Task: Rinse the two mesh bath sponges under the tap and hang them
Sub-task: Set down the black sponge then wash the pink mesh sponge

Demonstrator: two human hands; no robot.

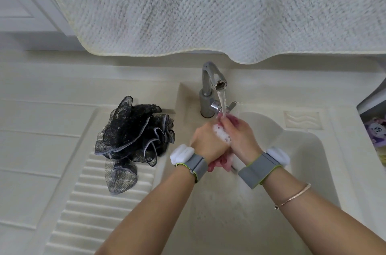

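Water runs from the tap (215, 81) straight onto the pink sponge (219, 164), squeezed and sudsy over the sink (313, 150) between the left hand (208, 142) and right hand (240, 135), fingers curled tight around it. The black sponge (133, 135) waits on the ribbed counter (98, 202) just left. First rinse looks midway; next, wring out the foam and swap sponges.

head cam only | worn on the head, looks forward and steeply down | close – forearms enter from bottom edge, both hands mid-frame under the tap (213, 85) | wide-angle, edges bowed | sink (325, 150) centre-right, hanging towel (208, 8) fills top – no second view
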